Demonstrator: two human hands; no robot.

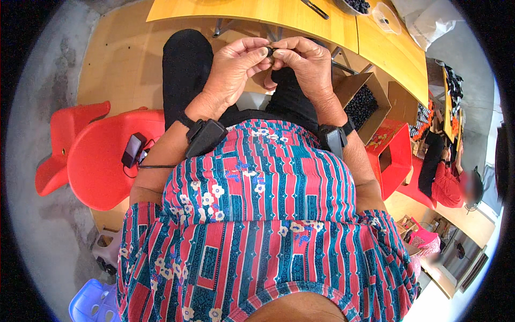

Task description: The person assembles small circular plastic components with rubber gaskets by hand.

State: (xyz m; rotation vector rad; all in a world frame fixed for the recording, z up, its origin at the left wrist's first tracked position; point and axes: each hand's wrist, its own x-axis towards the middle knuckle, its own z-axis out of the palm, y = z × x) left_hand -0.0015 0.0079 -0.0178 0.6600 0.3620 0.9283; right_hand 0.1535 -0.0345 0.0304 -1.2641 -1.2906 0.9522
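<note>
A grey-walled room, brightest at the far right.
Beyond the hands I see a yellow wooden bench above a tan floor. Left of them sits a red plastic chair, the stained wall farther out; behind, a blue stool. Another yellow bench stands well to their right.

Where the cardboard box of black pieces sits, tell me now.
In the head view, the cardboard box sits right of and lower than the right hand, by the yellow table.
</note>
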